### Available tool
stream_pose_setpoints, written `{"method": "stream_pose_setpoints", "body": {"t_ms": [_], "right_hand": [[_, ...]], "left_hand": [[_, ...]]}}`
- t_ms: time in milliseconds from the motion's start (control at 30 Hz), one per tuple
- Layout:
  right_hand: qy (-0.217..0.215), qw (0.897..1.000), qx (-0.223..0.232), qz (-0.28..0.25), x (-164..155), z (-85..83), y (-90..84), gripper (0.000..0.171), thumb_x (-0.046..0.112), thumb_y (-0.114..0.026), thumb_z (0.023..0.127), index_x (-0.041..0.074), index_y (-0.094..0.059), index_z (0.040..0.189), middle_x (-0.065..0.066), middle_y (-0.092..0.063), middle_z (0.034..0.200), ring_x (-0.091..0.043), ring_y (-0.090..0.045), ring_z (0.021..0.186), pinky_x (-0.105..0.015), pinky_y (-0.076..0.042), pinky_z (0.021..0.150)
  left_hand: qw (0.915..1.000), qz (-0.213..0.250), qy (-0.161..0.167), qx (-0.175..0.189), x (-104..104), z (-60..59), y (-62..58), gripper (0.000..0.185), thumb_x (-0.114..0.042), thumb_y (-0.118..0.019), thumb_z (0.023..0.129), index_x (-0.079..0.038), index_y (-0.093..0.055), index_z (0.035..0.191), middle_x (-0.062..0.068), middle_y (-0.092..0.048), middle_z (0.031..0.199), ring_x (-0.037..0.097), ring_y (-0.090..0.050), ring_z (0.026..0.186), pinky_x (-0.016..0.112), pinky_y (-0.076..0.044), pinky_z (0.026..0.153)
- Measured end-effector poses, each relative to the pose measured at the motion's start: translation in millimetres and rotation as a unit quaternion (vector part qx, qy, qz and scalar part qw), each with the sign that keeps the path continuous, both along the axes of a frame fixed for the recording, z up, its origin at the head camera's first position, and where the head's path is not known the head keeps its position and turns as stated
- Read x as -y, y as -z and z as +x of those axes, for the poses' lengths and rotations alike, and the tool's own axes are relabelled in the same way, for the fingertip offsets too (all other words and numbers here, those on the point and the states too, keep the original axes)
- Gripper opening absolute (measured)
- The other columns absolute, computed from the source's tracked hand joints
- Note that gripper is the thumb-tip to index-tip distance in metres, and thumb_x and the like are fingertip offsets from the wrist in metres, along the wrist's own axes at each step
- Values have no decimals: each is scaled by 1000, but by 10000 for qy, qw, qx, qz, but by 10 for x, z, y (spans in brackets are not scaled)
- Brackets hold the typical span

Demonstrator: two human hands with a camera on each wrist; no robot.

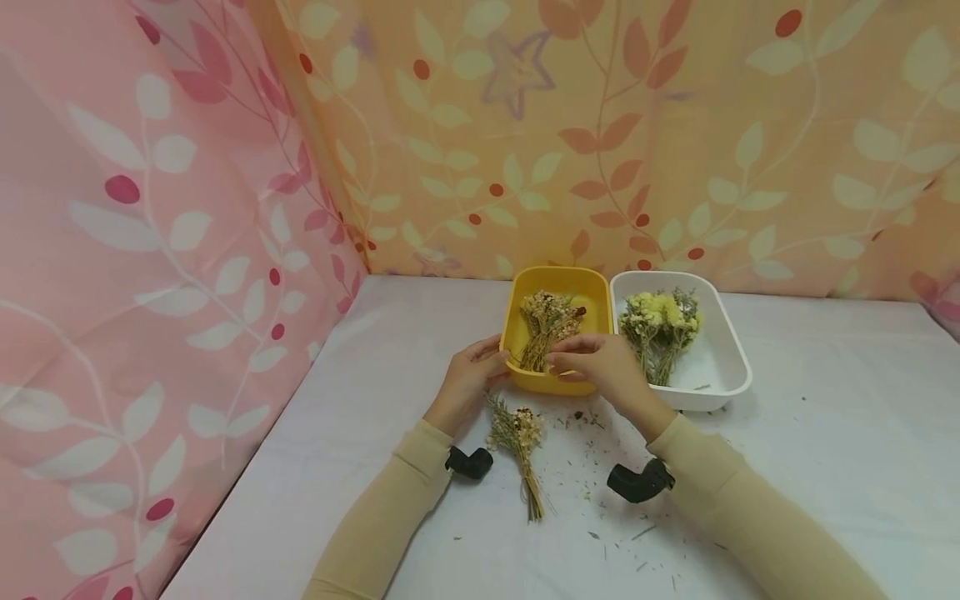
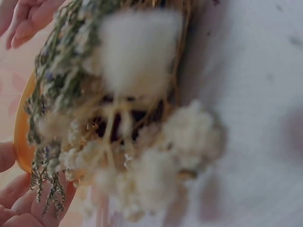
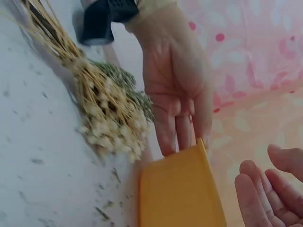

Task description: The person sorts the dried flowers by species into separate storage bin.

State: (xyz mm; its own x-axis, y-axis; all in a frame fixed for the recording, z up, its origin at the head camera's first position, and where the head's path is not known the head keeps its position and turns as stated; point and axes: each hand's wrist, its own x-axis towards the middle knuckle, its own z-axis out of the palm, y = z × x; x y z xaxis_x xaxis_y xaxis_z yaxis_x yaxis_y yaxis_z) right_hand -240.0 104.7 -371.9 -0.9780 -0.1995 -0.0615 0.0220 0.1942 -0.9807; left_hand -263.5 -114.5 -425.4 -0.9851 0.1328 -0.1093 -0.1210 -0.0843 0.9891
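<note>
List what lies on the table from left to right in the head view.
Left hand → loose dried bunch → yellow tray → right hand → white tray.

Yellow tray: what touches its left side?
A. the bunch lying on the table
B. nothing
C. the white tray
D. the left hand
D: the left hand rests its fingers against the left side of the yellow tray, as the right wrist view also shows.
</note>
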Motion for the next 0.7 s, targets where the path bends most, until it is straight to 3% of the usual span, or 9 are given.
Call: {"method": "stream_pose_setpoints", "body": {"t_ms": [100, 200, 333, 400, 700], "right_hand": [[3, 9998, 12, 211, -19, 112, 44, 39, 25, -79, 86, -3, -72, 112, -9, -78, 96, -14, -74, 84, -36, -63, 84], [-97, 9993, 83, 353, -39, 214, 97, 37, 27, -80, 85, 0, -74, 108, -6, -78, 92, -20, -75, 86, -39, -63, 82], [-301, 9990, 206, 263, -48, 329, 180, 32, 25, -78, 87, -1, -74, 104, -14, -77, 95, -26, -76, 86, -43, -64, 80], [-351, 9988, 247, 214, -47, 377, 217, 30, 23, -78, 87, -3, -74, 102, -17, -77, 95, -23, -75, 84, -42, -65, 79], [-336, 9978, 526, 231, 3, 514, 290, 27, 16, -78, 86, -6, -74, 102, -14, -78, 92, -19, -75, 79, -38, -65, 75]], "left_hand": [[10000, -41, 16, -33, 2, -2, 0, 50, -13, -62, 99, -3, -48, 146, 18, -55, 145, 27, -64, 120, 32, -60, 94], [10000, -49, 10, -49, -7, -3, 1, 51, -11, -61, 99, -2, -47, 147, 20, -54, 145, 28, -65, 119, 31, -60, 93], [10000, -57, -26, -22, -15, -4, 8, 52, -10, -61, 99, -2, -46, 147, 21, -53, 145, 31, -64, 120, 33, -60, 94], [10000, -55, -38, 7, -17, -5, 12, 52, -10, -61, 99, -2, -46, 147, 21, -53, 145, 32, -63, 121, 33, -60, 95], [10000, -29, -86, 16, -15, -9, 8, 51, -12, -64, 98, -4, -49, 146, 19, -55, 144, 32, -64, 120, 32, -60, 93]]}}
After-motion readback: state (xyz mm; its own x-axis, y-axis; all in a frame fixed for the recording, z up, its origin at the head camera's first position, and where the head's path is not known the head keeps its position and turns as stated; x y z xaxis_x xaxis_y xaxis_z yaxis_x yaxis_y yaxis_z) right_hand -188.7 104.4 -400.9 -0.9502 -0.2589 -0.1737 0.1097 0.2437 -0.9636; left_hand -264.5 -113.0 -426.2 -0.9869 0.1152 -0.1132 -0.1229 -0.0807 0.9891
